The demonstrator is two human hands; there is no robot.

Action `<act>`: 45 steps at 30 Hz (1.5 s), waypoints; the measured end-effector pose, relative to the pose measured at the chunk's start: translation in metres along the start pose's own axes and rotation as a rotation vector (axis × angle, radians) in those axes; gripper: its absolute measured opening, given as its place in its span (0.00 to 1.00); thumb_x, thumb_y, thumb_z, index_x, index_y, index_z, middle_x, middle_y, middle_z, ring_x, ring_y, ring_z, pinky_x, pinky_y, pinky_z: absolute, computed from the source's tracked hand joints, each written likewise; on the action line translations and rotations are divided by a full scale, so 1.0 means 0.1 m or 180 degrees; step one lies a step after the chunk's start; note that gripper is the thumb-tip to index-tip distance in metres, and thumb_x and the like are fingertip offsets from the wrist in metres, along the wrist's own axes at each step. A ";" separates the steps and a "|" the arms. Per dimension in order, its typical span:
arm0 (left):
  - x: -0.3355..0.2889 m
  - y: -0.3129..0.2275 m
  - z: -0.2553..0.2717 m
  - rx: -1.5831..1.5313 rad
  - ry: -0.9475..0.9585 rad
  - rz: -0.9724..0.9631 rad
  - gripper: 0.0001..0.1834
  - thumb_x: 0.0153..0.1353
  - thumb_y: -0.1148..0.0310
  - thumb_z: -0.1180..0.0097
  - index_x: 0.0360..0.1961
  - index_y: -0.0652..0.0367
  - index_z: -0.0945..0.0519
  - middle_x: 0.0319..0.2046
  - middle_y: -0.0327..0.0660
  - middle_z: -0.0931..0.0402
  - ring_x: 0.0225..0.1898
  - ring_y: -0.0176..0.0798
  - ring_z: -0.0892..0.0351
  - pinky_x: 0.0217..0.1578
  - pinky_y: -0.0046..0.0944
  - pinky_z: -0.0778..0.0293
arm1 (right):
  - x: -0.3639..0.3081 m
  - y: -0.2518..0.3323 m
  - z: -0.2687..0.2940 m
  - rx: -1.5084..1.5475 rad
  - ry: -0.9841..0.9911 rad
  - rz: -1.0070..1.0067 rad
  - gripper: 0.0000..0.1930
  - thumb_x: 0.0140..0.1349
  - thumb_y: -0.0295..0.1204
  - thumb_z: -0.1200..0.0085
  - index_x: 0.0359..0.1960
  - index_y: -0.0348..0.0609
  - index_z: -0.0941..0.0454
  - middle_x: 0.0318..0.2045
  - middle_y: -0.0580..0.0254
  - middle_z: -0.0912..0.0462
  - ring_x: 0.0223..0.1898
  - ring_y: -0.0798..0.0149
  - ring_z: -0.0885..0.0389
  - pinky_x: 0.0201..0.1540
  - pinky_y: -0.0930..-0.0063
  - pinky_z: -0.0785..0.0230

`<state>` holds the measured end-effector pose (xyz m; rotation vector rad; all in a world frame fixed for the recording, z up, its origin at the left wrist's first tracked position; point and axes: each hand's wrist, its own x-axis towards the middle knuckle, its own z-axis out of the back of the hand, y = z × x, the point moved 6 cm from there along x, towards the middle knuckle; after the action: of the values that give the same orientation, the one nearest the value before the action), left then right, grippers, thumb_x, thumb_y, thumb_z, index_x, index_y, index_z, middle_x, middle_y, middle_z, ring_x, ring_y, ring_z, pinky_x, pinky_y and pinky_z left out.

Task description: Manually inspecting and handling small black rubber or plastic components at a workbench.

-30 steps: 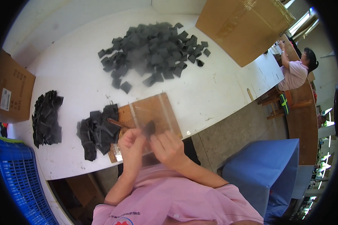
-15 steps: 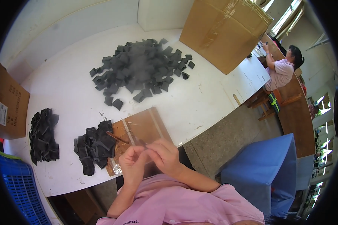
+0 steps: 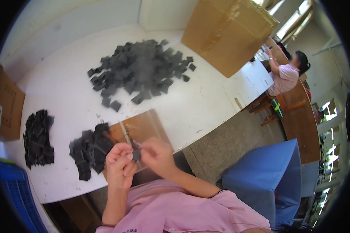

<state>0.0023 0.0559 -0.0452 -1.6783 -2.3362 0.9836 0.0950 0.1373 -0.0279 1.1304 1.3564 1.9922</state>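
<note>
One small dark piece (image 3: pixel 136 155) between left hand (image 3: pixel 120 161) and right hand (image 3: pixel 158 155)

The left hand is pinching the small dark piece between thumb and fingers. The right hand is meeting it from 3 o'clock, its fingers curling and blurred; whether they are gripping cannot be told. Both are working close in front of the body, presumably so the fingertips can reach the piece from either side.

At 12 to 1 o'clock a brown board (image 3: pixel 153 121) is lying on the white worktop (image 3: pixel 210 89), likely serving as a working spot. At 10 o'clock a reddish-brown stick (image 3: pixel 111 136) is resting near the left hand, apparently placed for easy reach. At 9 o'clock a near black pile (image 3: pixel 89 153) is sitting closest, and beyond it a far black pile (image 3: pixel 39 141); at 12 o'clock a grey pile (image 3: pixel 124 70) is spreading wide. The gaps are probably separating the batches.

Counting: one held piece, one board, one stick, three piles, their overlapping pieces defying a count. Two cartons are standing farther out, a large carton (image 3: pixel 225 37) at 1 o'clock and a left carton (image 3: pixel 9 103) at 10. One blue basket (image 3: pixel 17 190) is standing at 8.
</note>
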 end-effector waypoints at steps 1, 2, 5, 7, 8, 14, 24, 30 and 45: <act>0.00 -0.01 -0.07 -0.0235 0.0268 0.0204 0.12 0.47 0.85 0.54 0.35 0.64 0.30 0.23 0.37 0.30 0.09 0.22 0.47 0.10 0.22 0.51 | 0.01 -0.06 0.00 0.0546 0.0236 -0.0367 0.02 0.48 0.18 0.49 0.24 0.35 0.27 0.20 0.68 0.31 0.20 0.77 0.34 0.21 0.85 0.44; -0.06 -0.04 -0.09 -0.0147 0.0356 0.0193 0.14 0.45 0.85 0.56 0.36 0.64 0.31 0.25 0.37 0.30 0.09 0.22 0.49 0.10 0.23 0.53 | 0.02 -0.06 -0.03 0.1115 0.0427 -0.0870 0.01 0.49 0.19 0.49 0.24 0.35 0.27 0.21 0.70 0.31 0.20 0.77 0.35 0.22 0.85 0.44; -0.06 -0.16 -0.12 0.1277 0.0019 -0.0372 0.12 0.46 0.86 0.53 0.34 0.64 0.29 0.28 0.39 0.25 0.19 0.25 0.30 0.18 0.24 0.35 | -0.10 -0.16 -0.17 0.3283 0.0593 -0.2416 0.02 0.52 0.21 0.49 0.26 0.36 0.27 0.21 0.71 0.32 0.20 0.78 0.38 0.23 0.85 0.46; -0.09 -0.21 -0.25 0.1602 -0.0225 -0.1025 0.10 0.47 0.87 0.54 0.32 0.65 0.29 0.24 0.37 0.26 0.20 0.19 0.33 0.15 0.19 0.43 | -0.16 -0.12 -0.22 0.3663 0.0644 -0.2744 0.04 0.54 0.26 0.48 0.26 0.37 0.28 0.21 0.70 0.33 0.20 0.78 0.39 0.22 0.85 0.47; -0.15 -0.23 -0.31 0.1651 -0.0248 -0.1256 0.09 0.48 0.87 0.54 0.32 0.66 0.29 0.24 0.39 0.25 0.23 0.19 0.30 0.17 0.18 0.39 | -0.15 -0.05 -0.24 0.3751 0.0691 -0.2779 0.06 0.55 0.27 0.49 0.25 0.38 0.28 0.21 0.70 0.33 0.20 0.77 0.39 0.22 0.85 0.47; -0.11 -0.28 -0.02 0.0861 -0.0072 -0.0860 0.11 0.49 0.84 0.52 0.35 0.64 0.30 0.25 0.40 0.26 0.14 0.20 0.36 0.12 0.21 0.43 | 0.07 0.11 -0.19 0.1376 0.1494 -0.1766 0.14 0.60 0.38 0.53 0.21 0.42 0.32 0.17 0.75 0.35 0.20 0.81 0.39 0.21 0.86 0.47; 0.14 -0.65 -0.14 -0.1486 0.0672 0.0047 0.10 0.58 0.75 0.60 0.41 0.66 0.32 0.29 0.45 0.27 0.06 0.21 0.45 0.08 0.23 0.48 | 0.77 0.25 -0.68 0.1840 0.1992 -0.1584 0.14 0.61 0.39 0.55 0.22 0.43 0.30 0.16 0.77 0.36 0.17 0.82 0.43 0.19 0.87 0.49; 0.13 -0.56 -0.20 -0.1099 0.0219 -0.0020 0.08 0.58 0.76 0.58 0.39 0.63 0.31 0.26 0.43 0.27 0.07 0.21 0.47 0.09 0.22 0.48 | 0.70 0.23 -0.60 0.1997 0.1832 -0.1434 0.15 0.61 0.39 0.55 0.22 0.43 0.30 0.17 0.76 0.35 0.19 0.82 0.42 0.21 0.89 0.48; 0.08 -0.65 -0.17 -0.0093 0.0210 -0.0798 0.06 0.54 0.75 0.49 0.35 0.61 0.28 0.30 0.35 0.28 0.29 0.25 0.31 0.30 0.22 0.35 | 0.73 0.12 -0.62 0.1498 0.1711 -0.0962 0.11 0.60 0.33 0.54 0.24 0.40 0.30 0.16 0.73 0.34 0.18 0.81 0.39 0.18 0.86 0.47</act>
<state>-0.0460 0.0590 0.0020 -1.3598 -2.4508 0.8380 0.0044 0.1554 -0.0007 0.5102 2.2080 1.8670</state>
